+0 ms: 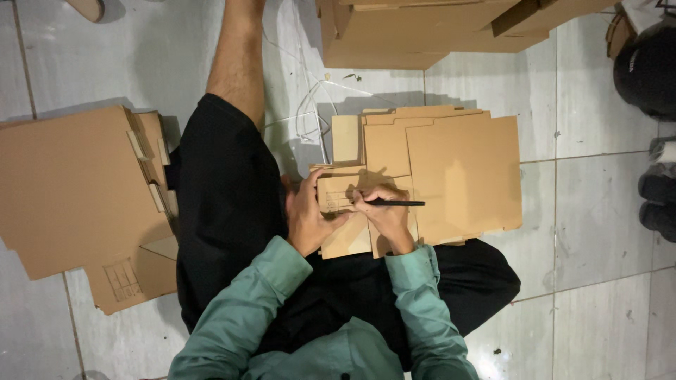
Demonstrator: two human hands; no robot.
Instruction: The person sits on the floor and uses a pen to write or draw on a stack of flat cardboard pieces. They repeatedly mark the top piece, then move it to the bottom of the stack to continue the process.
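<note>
the left hand (308, 218) is being pressed flat, fingers spread, on a flat brown cardboard box blank (422, 176) at frame centre; a thin black pen (398, 203) is being pinched by the right hand (384, 211). the blank is judged light, stiff, best gripped at its edges.

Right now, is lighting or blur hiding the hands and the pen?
Head view: sharp, no motion blur; left hand, right hand and black pen read clearly; hard shadows fall left of the flat cardboard stack; mild glare on floor tiles.
</note>
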